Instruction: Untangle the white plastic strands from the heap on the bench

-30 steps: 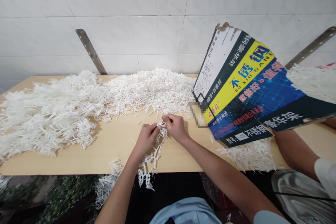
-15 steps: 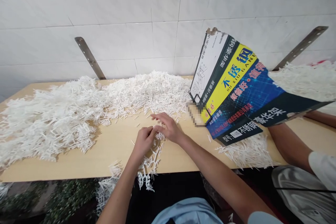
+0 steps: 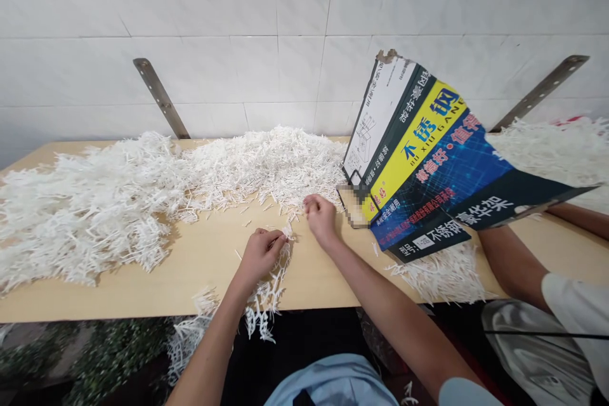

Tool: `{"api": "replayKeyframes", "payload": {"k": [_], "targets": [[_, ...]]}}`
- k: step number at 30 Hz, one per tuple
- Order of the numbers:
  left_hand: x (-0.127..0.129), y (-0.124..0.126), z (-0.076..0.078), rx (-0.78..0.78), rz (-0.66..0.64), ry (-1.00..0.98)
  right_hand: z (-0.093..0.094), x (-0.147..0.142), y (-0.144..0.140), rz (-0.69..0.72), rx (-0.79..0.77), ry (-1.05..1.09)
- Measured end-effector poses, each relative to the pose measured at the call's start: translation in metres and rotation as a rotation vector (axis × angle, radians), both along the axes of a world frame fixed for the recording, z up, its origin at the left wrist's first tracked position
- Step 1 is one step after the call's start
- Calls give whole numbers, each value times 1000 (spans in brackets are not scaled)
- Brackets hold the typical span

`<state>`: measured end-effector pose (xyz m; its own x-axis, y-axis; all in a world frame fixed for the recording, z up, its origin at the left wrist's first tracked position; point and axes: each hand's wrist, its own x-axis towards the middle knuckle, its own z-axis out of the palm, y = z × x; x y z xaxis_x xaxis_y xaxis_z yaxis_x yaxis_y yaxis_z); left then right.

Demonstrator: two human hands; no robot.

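My left hand (image 3: 259, 252) pinches the top end of a long white plastic branch strip (image 3: 266, 301) that trails over the table's front edge. My right hand (image 3: 320, 217) is at the near edge of a large heap of short white plastic sticks (image 3: 266, 165), its fingers curled over the loose pieces there; I cannot tell whether it grips one. The two hands are a short way apart on the pale wooden table (image 3: 200, 266).
A second heap of white branched pieces (image 3: 80, 203) covers the table's left. A tilted printed cardboard sheet (image 3: 428, 158) stands at the right, with more white pieces (image 3: 556, 146) on it. Another person's arm (image 3: 514, 260) rests below it. Green foliage (image 3: 95, 355) lies under the table.
My right hand left the strip and moved back and right to the edge of the stick heap. My left hand stayed in place, still holding the strip.
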<state>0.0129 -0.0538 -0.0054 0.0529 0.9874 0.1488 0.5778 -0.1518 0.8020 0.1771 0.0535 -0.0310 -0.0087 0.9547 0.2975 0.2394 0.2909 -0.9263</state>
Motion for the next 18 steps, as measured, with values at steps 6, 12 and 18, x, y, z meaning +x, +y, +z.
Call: {"api": "replayKeyframes", "payload": {"k": [6, 12, 18], "targets": [[-2, -4, 0, -37, 88, -53, 12, 1, -2, 193, 346, -214], [-3, 1, -7, 18, 103, 4, 16, -2, -23, 572, 418, -364], [-4, -1, -6, 22, 8, 21, -1, 3, -12, 238, 180, -157]]}}
